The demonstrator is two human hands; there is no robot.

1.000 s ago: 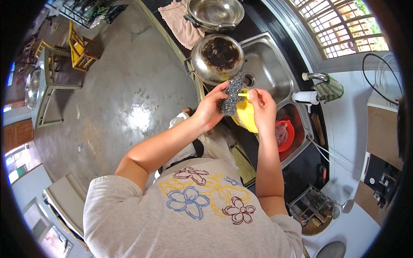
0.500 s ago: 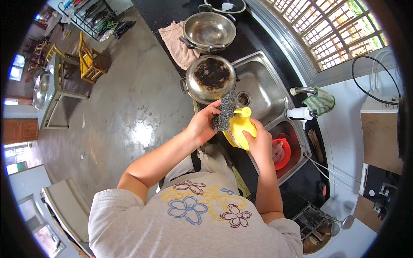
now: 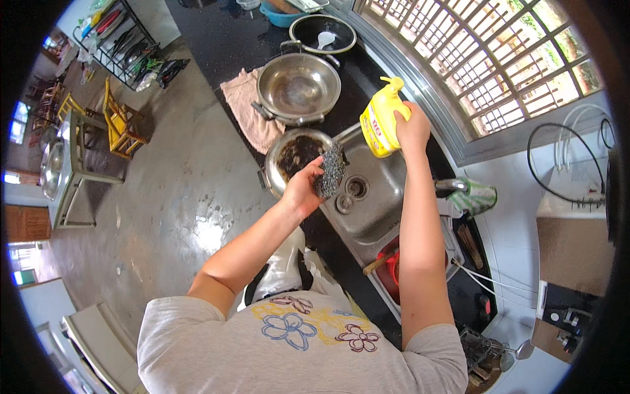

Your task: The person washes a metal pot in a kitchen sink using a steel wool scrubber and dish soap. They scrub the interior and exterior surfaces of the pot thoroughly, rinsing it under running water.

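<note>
Already underway: scrubbing prep
Left hand (image 3: 303,190): grip pinched on steel scourer (image 3: 332,172), above sink (image 3: 377,203) edge
Right hand (image 3: 412,128): grip wrapped round yellow soap bottle (image 3: 380,121), raised over counter (image 3: 357,92)
Left undone: burnt pan (image 3: 295,157), unscrubbed

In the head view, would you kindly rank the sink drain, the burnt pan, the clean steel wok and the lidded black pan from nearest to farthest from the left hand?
Measured from the left hand, which holds the steel scourer:
1. Burnt pan, directly behind the hand.
2. Sink drain, to its right in the basin.
3. Clean steel wok, farther along the counter.
4. Lidded black pan, at the far end.
</note>
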